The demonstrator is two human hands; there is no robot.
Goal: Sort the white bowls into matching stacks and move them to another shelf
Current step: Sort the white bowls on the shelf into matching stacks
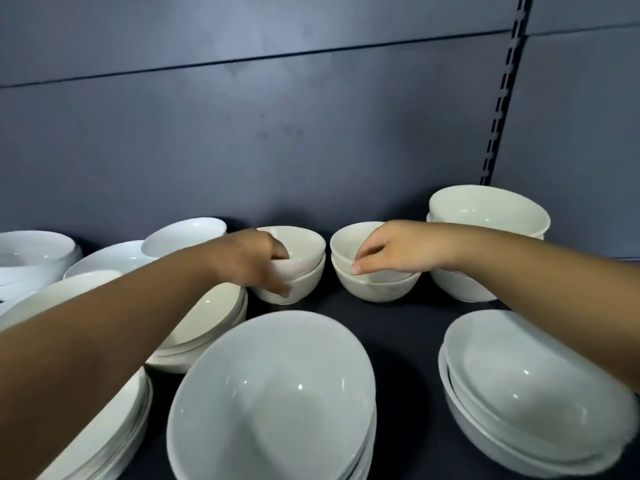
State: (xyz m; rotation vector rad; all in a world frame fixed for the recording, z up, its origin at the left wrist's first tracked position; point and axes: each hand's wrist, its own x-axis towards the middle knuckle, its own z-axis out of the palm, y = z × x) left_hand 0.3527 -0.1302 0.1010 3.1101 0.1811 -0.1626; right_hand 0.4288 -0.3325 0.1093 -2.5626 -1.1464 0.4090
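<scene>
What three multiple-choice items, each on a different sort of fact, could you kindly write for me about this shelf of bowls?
1. What does the left hand grip?
A. a glass jar
B. the small bowl stack left of centre
C. a spoon

2. What colour is the back panel?
A. red
B. dark blue-grey
C. yellow

3. How is the large front bowl sitting?
A. upside down
B. full of food
C. upright and empty

Key:
1 B, its fingers reach inside the top rim, with the thumb lower down.
2 B, the panel is blue-grey all over.
3 C, its bare inside faces up.
</scene>
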